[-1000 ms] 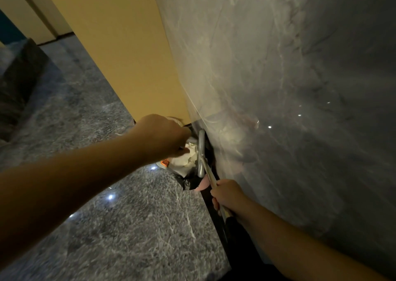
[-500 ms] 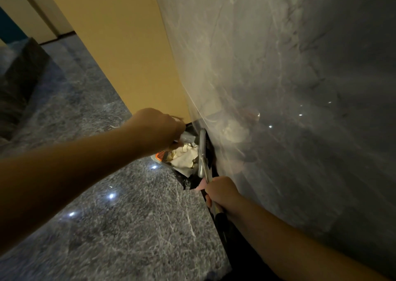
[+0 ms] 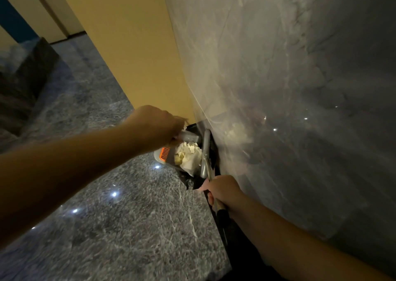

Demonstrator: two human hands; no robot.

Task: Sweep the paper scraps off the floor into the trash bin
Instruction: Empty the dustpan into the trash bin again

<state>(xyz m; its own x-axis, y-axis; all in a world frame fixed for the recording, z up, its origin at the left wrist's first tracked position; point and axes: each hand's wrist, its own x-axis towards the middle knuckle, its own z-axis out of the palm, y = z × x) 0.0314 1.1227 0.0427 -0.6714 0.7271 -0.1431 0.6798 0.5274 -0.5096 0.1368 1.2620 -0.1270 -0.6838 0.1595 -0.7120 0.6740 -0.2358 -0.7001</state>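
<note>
One head-worn wide-angle view looks steeply down, close beside the grey marble wall (image 3: 278, 88) filling the frame's right, speckled grey stone floor (image 3: 128, 227) lower left.

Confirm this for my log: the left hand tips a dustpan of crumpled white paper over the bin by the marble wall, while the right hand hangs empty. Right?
Not quite. In the head view the right hand is not empty: its fingers grip a metal handle that runs up beside the marble wall. The rest holds: the left hand tips the dustpan with crumpled white paper over the bin.
</note>
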